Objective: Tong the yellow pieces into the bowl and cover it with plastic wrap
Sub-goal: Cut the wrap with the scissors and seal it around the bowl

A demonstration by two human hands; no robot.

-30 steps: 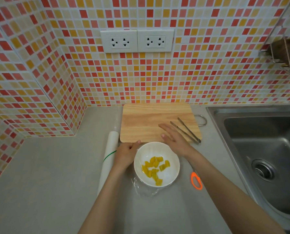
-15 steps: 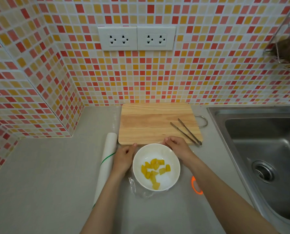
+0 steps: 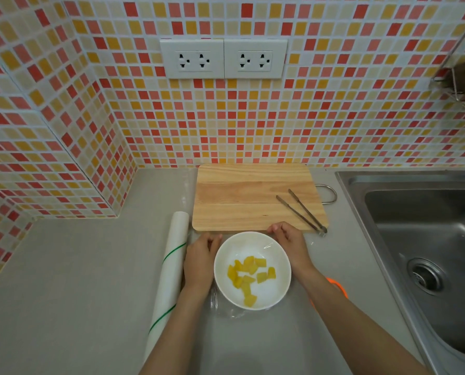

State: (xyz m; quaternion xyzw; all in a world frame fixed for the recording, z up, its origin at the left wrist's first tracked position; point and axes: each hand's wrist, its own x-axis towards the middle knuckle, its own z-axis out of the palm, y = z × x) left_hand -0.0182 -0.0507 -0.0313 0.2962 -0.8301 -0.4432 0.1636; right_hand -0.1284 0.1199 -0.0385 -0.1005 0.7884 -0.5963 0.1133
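Both hands (image 3: 200, 259) now against bowl (image 3: 276, 296)

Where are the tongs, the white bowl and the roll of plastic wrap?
tongs (image 3: 301, 211): head view, middle of the near metal arm.
white bowl (image 3: 269, 243): head view, bare far inner wall.
roll of plastic wrap (image 3: 169, 274): head view, mid-length of the roll.

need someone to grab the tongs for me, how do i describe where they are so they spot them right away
Start at the steel sink on the right, then look just left of it to the wooden cutting board against the tiled wall. The tongs lie on the board's right side, their joined end at its front right corner. They are the only thin, V-shaped metal thing there.
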